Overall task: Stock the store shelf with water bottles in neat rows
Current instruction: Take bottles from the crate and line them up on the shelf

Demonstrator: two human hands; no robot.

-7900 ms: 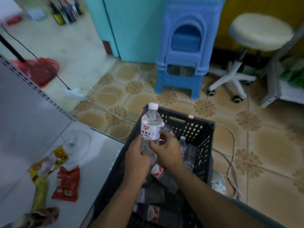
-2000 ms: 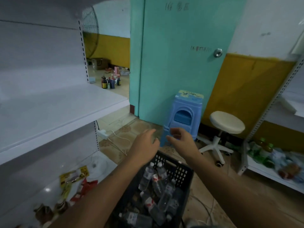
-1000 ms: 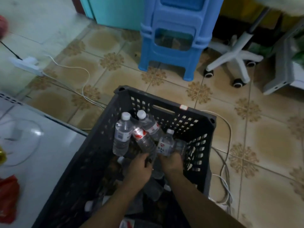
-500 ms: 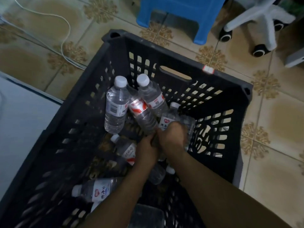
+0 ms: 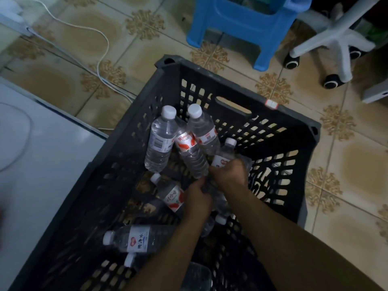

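Water bottles of clear plastic with white caps lie loose inside a black perforated plastic crate [image 5: 279, 118] standing on the patterned tile floor [image 5: 63, 85]. Three lean against the crate's far-left inner wall: a plain-labelled bottle [image 5: 160, 141], a red-and-white-labelled bottle [image 5: 190, 153] and a third [image 5: 202, 130] touching it. Another lies flat near the crate's near side [image 5: 134, 241]. The right hand [image 5: 230, 174] curls its fingers around a small white-labelled bottle [image 5: 223, 155], gripping it. The left hand [image 5: 197, 199], just beside it, curls around another bottle, mostly hidden beneath. A blue plastic stool [image 5: 241, 24] and a white wheeled chair base [image 5: 333, 38] stand beyond the crate.
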